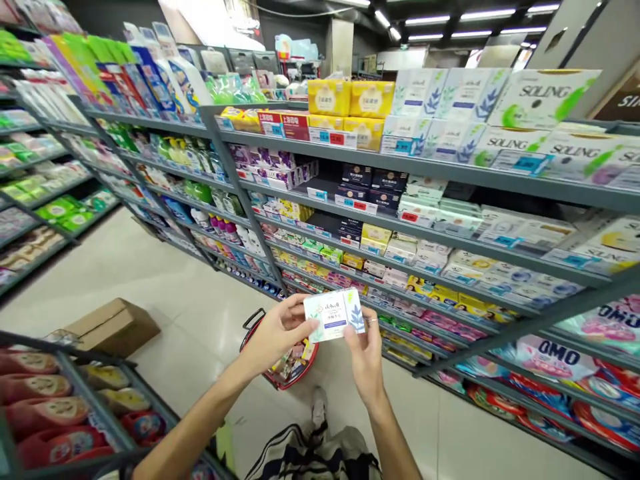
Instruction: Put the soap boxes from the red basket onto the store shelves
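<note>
Between my two hands is a small white soap box (pixel 333 315) with a blue leaf print and dark lettering, its front turned up toward me. My left hand (pixel 280 333) grips its left end, thumb on the front face. At the right end my right hand (pixel 364 347) pinches it, with the thumb on the front and a ring on one finger. Below the box, a red shopping basket (pixel 300 381) stands on the floor with several packages in it, partly covered by my left hand and the box.
Shelves (pixel 310 193) of boxed soap run across the front, with similar white leaf-print boxes (pixel 417 93) on top. OMO bags (pixel 557 353) fill the lower right. A cardboard carton (pixel 115 327) lies on the floor at left, near a rack of red bottles (pixel 40 397).
</note>
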